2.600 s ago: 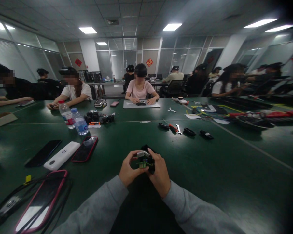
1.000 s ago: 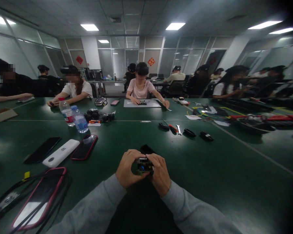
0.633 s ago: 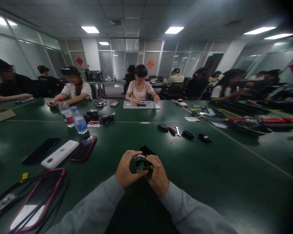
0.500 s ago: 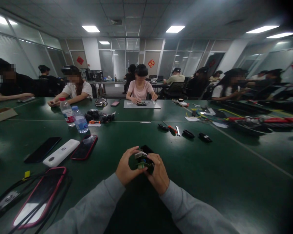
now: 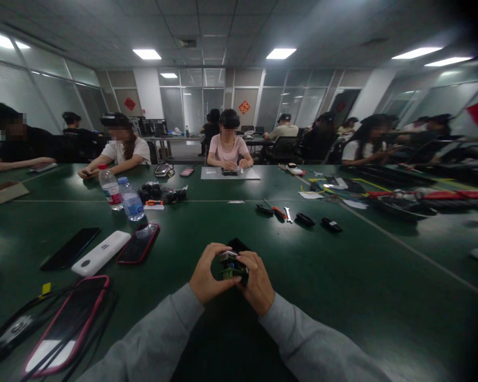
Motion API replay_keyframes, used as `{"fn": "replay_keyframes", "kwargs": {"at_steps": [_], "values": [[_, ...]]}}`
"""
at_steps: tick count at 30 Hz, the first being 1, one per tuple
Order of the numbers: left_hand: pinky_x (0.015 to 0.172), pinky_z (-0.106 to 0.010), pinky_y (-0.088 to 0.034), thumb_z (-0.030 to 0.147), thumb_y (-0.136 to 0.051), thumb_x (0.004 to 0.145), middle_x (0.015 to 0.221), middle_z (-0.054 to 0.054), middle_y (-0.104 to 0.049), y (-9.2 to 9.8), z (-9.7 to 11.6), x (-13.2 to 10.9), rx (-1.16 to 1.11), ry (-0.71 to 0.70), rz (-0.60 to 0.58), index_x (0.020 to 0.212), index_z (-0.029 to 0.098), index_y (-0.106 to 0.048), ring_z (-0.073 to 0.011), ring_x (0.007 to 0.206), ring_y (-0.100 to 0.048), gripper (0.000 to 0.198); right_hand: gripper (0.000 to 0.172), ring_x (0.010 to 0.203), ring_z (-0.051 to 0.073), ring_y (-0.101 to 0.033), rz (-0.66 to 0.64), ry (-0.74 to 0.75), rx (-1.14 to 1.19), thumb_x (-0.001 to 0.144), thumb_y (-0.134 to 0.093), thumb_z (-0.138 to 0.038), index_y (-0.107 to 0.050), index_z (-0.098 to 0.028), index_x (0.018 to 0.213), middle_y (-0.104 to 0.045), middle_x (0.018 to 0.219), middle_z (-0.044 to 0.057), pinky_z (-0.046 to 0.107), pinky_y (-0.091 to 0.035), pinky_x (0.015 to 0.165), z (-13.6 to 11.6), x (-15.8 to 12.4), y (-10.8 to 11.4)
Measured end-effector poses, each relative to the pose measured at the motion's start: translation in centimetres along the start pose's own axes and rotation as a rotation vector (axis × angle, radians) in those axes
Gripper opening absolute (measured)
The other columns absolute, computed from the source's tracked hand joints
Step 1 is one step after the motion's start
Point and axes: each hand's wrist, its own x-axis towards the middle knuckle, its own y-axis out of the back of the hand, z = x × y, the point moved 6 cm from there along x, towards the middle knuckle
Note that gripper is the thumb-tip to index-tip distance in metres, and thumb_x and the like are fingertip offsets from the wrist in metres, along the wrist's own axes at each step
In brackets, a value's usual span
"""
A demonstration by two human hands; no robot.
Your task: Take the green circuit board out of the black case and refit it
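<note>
Between my two hands, just above the green table [image 5: 334,286], is a small electronic device [image 5: 229,271] with a green circuit board, a pale metallic part on top and a black housing. My left hand [image 5: 207,273] curls around its left side, thumb along the lower edge and fingers at the top. Wrapped on the right side is my right hand [image 5: 257,278], its fingers over the upper part and its thumb beneath. A black piece [image 5: 237,244] shows just behind the fingers; I cannot tell whether it belongs to the device.
To the left lie a white power bank [image 5: 101,253], several phones, cables [image 5: 11,329] and two water bottles [image 5: 131,200]. Ahead are a screwdriver [image 5: 279,213], a wrench [image 5: 288,215] and black shells [image 5: 305,219]. Across the table a person [image 5: 228,146] works over a grey mat [image 5: 249,174].
The view has tilted slightly, so the scene sits a little lower. My hands keep the same hold on the device. Across the table, the person's hands have come closer together.
</note>
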Motion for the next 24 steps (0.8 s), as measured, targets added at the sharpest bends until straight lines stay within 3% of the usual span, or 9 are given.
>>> {"fn": "replay_keyframes", "kwargs": {"at_steps": [24], "values": [[0.084, -0.037, -0.046, 0.022, -0.069, 0.065, 0.103, -0.009, -0.059, -0.34, 0.08, -0.17, -0.036, 0.045, -0.019, 0.110, 0.019, -0.051, -0.0213, 0.096, -0.057, 0.049, 0.036, 0.097, 0.020, -0.049, -0.004, 0.004, -0.026, 0.082, -0.048, -0.019, -0.036, -0.016, 0.115, -0.049, 0.105, 0.011, 0.038, -0.043, 0.077, 0.24, -0.18, -0.05]]}}
